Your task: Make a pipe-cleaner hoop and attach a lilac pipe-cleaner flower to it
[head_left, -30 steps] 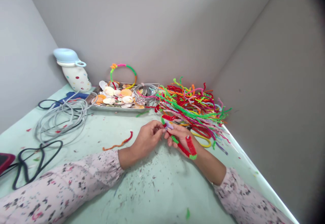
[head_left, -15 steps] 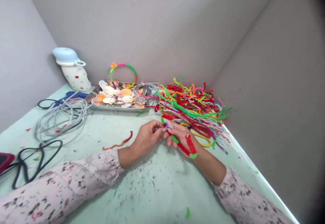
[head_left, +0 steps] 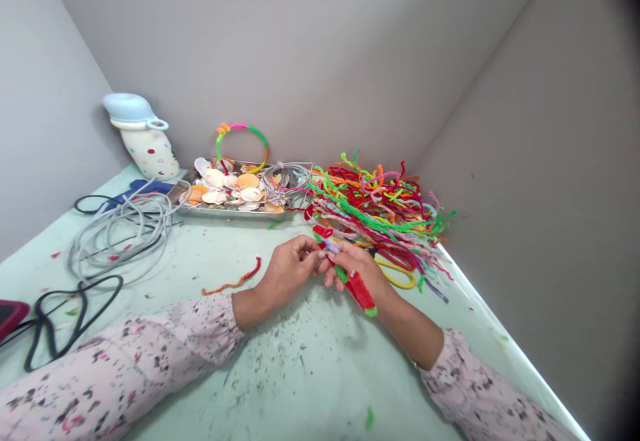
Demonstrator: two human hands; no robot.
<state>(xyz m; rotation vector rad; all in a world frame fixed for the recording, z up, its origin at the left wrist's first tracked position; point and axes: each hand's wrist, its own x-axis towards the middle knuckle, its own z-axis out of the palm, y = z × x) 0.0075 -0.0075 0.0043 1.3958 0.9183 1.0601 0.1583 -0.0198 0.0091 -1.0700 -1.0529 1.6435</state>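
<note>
Between my two hands is a bent red and green pipe cleaner piece (head_left: 359, 291) with a small lilac part (head_left: 331, 246) near its middle. My left hand (head_left: 295, 264) pinches the piece at the lilac part with thumb and forefinger. My right hand (head_left: 360, 266) grips the same piece from the other side, fingers curled under it. The red loop with a green tip lies along my right palm and wrist. Its other red end sticks up above my fingertips. A short orange and red pipe cleaner strip (head_left: 234, 285) lies left of my left hand.
A heap of colourful pipe cleaners (head_left: 380, 214) lies beyond my right hand, with a yellow handle (head_left: 400, 277) under it. Behind stands a metal tray (head_left: 225, 213) of shells (head_left: 247, 182), a colourful ring (head_left: 260, 135) upright over it. Grey wire coils (head_left: 120, 241) and a bottle (head_left: 147, 144) are left.
The red loop of the pipe cleaner piece has turned and now looks narrower, closer to my right wrist. Its upper red end has shifted slightly left. My hands stay nearly in place.
</note>
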